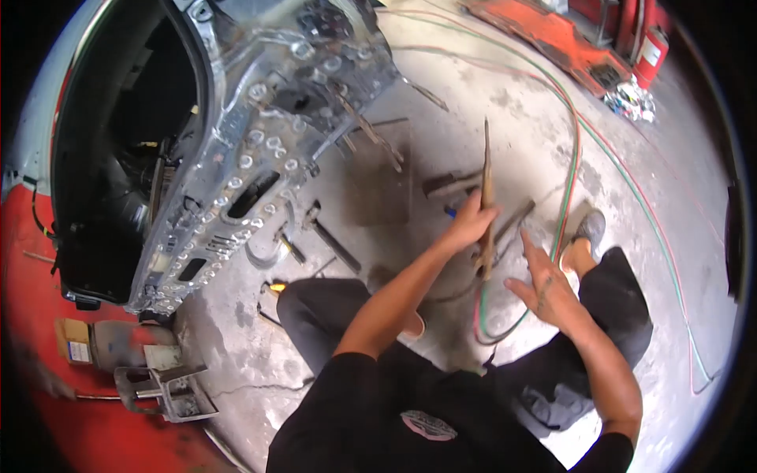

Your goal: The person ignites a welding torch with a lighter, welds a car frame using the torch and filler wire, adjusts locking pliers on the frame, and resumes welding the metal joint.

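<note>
My left hand (470,222) is wrapped round a brass-coloured gas torch (487,185), its thin tip pointing away from me. A red and green twin hose (482,315) loops up from the floor to the torch's near end. My right hand (546,285) is held to the right of the torch, apart from it, with fingers stretched out and nothing in them. Beyond and left of my left hand, a hammer-like tool (449,183) lies on the floor. A bare metal vehicle body section (252,158) with many weld spots stands at the left.
On the concrete floor lie a hammer (335,243) and a yellow-handled tool (293,248). A brown square plate (380,169) lies by the body section. At the top right are an orange metal piece (552,43) and a fire extinguisher (651,57). Metal brackets (169,386) sit lower left.
</note>
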Tool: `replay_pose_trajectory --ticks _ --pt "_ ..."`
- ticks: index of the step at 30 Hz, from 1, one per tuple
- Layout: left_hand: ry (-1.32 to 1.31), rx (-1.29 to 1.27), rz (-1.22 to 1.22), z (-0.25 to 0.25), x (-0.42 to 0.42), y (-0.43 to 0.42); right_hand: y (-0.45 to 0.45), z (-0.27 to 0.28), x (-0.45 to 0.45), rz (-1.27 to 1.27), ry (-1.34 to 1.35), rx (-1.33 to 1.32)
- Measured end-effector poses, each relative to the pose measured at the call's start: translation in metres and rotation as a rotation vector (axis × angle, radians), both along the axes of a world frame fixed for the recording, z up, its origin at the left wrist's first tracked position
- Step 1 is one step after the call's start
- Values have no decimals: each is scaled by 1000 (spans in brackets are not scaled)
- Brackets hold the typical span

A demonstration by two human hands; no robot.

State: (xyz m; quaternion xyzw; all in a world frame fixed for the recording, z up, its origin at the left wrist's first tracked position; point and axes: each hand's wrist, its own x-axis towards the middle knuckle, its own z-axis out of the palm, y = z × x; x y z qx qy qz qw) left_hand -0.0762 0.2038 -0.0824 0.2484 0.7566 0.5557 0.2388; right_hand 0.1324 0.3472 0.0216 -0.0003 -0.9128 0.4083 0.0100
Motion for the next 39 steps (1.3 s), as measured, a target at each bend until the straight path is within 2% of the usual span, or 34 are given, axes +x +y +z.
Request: replay_pose_trajectory --ticks 1,2,3,4,5,6,7,8,9,10,12,14,15,17,18,19,20,21,22,23,28,31,34,36,38,39 --pt "33 80 -4 19 7 13 -3 -13 4 -20 12 -13" --pt "-56 148 -34 23 7 27 -3 -26 2 -27 -40 -74" --pt "-245 86 -76 61 15 32 -4 -32 1 -52 -13 -178" --pt "-387 53 12 107 34 40 -15 -2 1 -203 -90 -350" --pt "-481 186 -88 113 34 48 -11 4 -3 -289 5 -410" --pt "-428 237 -148 113 29 53 -9 23 -2 -376 -85 -625" --pt "-469 293 -191 110 23 54 -2 24 -1 -401 -41 -682" --pt "-510 284 -349 118 9 47 2 23 3 -427 -5 -744" --pt "-465 249 -361 113 -8 38 10 29 9 -445 -17 -840" --pt "-414 213 -373 104 -23 28 19 38 14 -460 -24 -938" --pt "-214 31 -73 71 -49 6 38 55 22 -474 29 -1034" --pt "-319 -171 225 6 -79 -22 53 66 25 -497 144 -1086" --pt "-56 -369 184 -70 -94 -48 58 71 22 -541 212 -1094" --pt "272 -631 88 -128 -93 -65 69 73 17 -645 250 -1010" --pt "339 -707 44 -128 -63 -66 76 71 16 -698 221 -926" --pt "558 -720 47 -176 -53 -77 74 67 15 -830 191 -957" --pt "595 -781 -65 -181 -47 -73 79 57 20 -907 110 -1057" --pt "690 -763 -109 -218 -47 -73 82 48 21 -1010 86 -1068" --pt "569 -876 -120 -228 -48 -58 80 51 18 -989 76 -1081" --pt "669 -839 -78 -247 -45 -52 79 48 13 -953 114 -1041" --pt "423 -1035 -185 -252 -56 -25 63 41 -2 -934 106 -974" --pt "505 -873 34 -263 -48 -36 57 48 -7 -890 108 -986" --pt "373 -669 163 -331 -44 -58 48 53 -8 -878 121 -901" --pt "445 -754 78 -338 -41 -73 43 56 -8 -864 89 -852" --pt "457 -785 34 -307 -31 -90 37 55 -8 -844 86 -847" --pt "442 -766 32 -260 -19 -89 35 55 -8 -834 72 -848"
